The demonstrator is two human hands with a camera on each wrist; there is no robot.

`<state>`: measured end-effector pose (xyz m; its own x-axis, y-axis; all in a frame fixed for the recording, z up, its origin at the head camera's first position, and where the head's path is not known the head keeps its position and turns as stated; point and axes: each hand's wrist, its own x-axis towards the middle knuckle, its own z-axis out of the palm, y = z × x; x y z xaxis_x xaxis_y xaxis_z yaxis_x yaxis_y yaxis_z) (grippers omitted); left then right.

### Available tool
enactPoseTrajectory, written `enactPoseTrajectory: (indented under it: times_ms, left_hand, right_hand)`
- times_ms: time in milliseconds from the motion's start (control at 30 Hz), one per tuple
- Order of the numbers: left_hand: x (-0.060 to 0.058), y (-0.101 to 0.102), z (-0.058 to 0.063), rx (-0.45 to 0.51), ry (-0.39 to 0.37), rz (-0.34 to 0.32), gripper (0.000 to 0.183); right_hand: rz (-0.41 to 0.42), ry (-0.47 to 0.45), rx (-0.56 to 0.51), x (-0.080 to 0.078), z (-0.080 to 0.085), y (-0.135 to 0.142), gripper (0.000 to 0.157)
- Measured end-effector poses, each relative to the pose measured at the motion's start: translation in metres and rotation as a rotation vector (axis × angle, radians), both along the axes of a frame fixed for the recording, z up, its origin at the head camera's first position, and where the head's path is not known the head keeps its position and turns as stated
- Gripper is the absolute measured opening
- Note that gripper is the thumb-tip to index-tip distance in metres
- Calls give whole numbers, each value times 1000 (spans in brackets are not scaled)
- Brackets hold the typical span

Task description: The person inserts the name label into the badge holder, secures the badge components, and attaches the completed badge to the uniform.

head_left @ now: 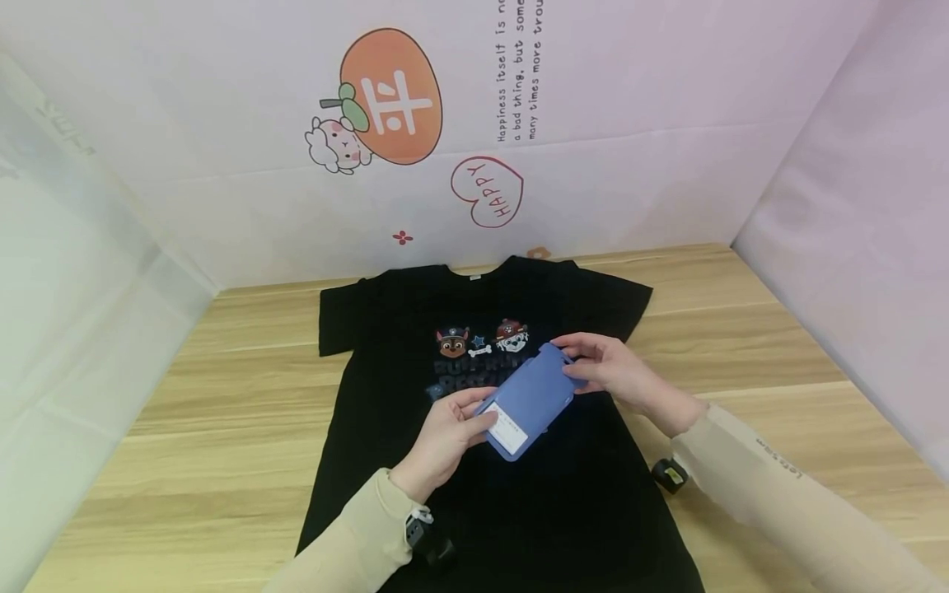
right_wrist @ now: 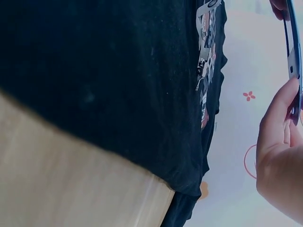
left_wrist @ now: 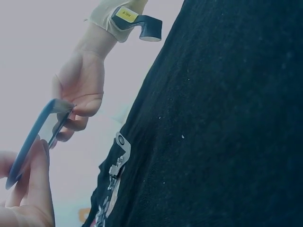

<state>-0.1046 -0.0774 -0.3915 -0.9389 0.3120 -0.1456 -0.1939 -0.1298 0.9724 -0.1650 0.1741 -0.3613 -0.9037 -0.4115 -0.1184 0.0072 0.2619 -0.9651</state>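
A flat blue card holder (head_left: 535, 395), with a white printed label (head_left: 507, 428) at its lower end, is tilted above a black T-shirt (head_left: 586, 494). My left hand (head_left: 448, 432) pinches its lower left end, thumb near the label. At the upper right end my right hand (head_left: 611, 371) grips the edge. The left wrist view shows the holder (left_wrist: 31, 135) nearly edge-on, with a thinner dark edge beside it at the right hand (left_wrist: 83, 90). In that view a pale strap (left_wrist: 125, 151) with a snap and metal clip appears against the shirt; its attachment is unclear.
The shirt lies spread on a wood-grain table (head_left: 208, 428), collar toward the back, with cartoon dogs (head_left: 482, 339) printed on its chest. A white printed cloth (head_left: 630, 123) rises behind, and pale sheets (head_left: 67, 272) stand at both sides. Small black cameras (head_left: 670, 475) are on the wrists.
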Motion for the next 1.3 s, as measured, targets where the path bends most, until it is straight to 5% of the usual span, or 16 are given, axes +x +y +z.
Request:
enactPoseTrajectory:
  times_ms: [1300]
  left_hand:
    - [2, -1, -1, 13, 14, -26, 39]
  right_hand:
    - [18, 80, 60, 1, -8, -3, 41]
